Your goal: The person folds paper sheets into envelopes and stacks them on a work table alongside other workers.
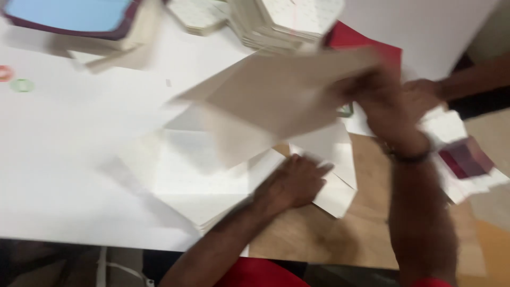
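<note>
Cardboard sheet [276, 95], blurred, is raised above the desk [64, 175], right hand [382, 101] clamped on its edge. Left hand [295, 183] lies flat, fingers together, on loose white sheets [207, 180]; finished stacks [281, 21] sit beyond, so some appears done.

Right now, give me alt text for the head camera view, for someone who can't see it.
A person's right hand lifts a large pale cardboard sheet above a white table, while the left hand presses flat on white sheets below. Another person's hand reaches in from the right, and stacks of pale cards sit at the far edge; the picture is motion-blurred.
</note>
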